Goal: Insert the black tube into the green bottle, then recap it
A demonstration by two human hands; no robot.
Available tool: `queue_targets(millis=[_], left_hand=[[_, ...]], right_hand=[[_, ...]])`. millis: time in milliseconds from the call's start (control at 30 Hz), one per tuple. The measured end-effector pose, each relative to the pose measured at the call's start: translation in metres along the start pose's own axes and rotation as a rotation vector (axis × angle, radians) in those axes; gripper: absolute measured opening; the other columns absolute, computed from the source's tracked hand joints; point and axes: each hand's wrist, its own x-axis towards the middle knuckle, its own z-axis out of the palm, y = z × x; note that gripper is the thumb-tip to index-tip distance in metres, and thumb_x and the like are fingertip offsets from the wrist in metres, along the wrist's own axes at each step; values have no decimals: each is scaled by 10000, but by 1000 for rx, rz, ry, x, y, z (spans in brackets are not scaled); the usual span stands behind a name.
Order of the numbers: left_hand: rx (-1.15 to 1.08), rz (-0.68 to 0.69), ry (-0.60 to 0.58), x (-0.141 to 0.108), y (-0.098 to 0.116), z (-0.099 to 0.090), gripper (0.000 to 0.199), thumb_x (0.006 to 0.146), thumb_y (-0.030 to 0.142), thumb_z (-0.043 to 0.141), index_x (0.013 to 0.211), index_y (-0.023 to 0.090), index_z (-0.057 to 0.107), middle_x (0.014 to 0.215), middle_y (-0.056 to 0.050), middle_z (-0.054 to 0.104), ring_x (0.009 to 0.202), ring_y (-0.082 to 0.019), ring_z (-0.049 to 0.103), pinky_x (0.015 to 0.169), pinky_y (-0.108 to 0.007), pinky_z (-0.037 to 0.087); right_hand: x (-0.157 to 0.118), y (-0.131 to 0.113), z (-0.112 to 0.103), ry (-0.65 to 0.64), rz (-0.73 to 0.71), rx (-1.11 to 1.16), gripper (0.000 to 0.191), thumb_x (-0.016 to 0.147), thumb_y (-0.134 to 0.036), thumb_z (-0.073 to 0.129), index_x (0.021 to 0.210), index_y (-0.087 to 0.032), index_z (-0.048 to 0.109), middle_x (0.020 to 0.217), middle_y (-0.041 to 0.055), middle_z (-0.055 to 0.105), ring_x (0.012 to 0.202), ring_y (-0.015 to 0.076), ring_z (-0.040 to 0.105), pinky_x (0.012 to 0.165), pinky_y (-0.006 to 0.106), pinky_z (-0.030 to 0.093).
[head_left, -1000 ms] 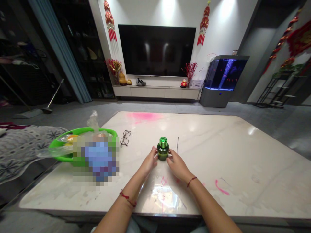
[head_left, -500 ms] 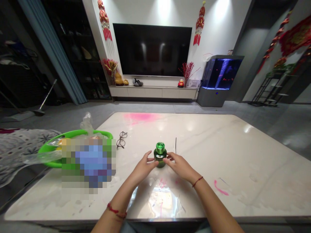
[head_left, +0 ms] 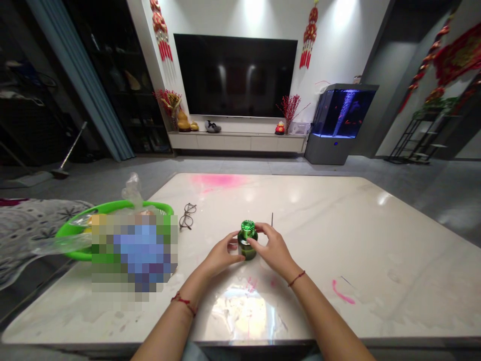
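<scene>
Two hands grip my small green bottle [head_left: 247, 244] near the worktop's [head_left: 338, 240] front middle; left hand [head_left: 219, 255] steadies its body, right hand [head_left: 271, 248] pinches the cap [head_left: 247, 228]; twisting it needs firm bracing.

A small green bottle [head_left: 247, 241] stands upright, shiny cap on.

Head cam, fwd-down over table [head_left: 338, 210]

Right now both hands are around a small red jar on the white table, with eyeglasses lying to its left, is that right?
Not quite: the jar is green, not red, as the head view shows. The left hand and right hand do flank it on the white table, with eyeglasses to its left.
</scene>
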Motion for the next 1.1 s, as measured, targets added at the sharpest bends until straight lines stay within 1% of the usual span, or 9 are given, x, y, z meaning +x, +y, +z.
queue_targets(millis=[133,267,367,567,700,900,1100], left_hand=[[108,105,-49,3,0,1,576,539,226,718,1094,192,569,1074,-84,617,928,-236,553,861,-371,407],[164,109,-27,4,-4,3,500,540,242,706,1027,190,608,1004,-73,643,900,-241,560,820,-350,418],[194,109,-4,4,-7,4,509,533,262,710,1027,191,610,977,-68,646,878,-233,562,799,-337,422],[220,120,-9,3,-7,5,525,546,267,703,1057,192,614,985,-65,648,883,-226,564,815,-339,413],[196,101,-6,2,-3,6,514,531,248,715,1036,196,629,984,-58,655,887,-233,564,826,-338,412],[118,78,-18,2,-1,6,504,516,235,720,1013,206,641,990,-53,659,916,-248,562,859,-354,405],[116,70,-22,2,-1,6,513,522,230,717,1027,206,632,1030,-60,649,943,-259,557,870,-364,403]], right_hand=[[4,3,4,14,10,74,348,687,-276,630,1019,-194,570,964,52,635,911,178,587,837,335,460],[5,6,8,14,29,92,355,663,-298,646,999,-199,585,943,45,647,904,183,594,841,344,461],[5,8,10,32,45,86,358,651,-304,654,989,-201,592,934,41,652,902,184,595,845,346,457],[5,10,12,28,65,90,341,654,-309,655,974,-201,607,932,42,661,897,187,598,837,344,456],[6,13,12,29,62,98,352,656,-324,656,987,-213,614,933,40,667,893,194,601,824,360,464],[6,17,13,3,82,109,398,671,-336,643,1048,-215,599,1027,67,645,943,208,588,809,365,479],[5,14,11,-31,81,95,396,691,-311,619,1071,-208,575,1046,69,629,965,204,569,804,353,477]])
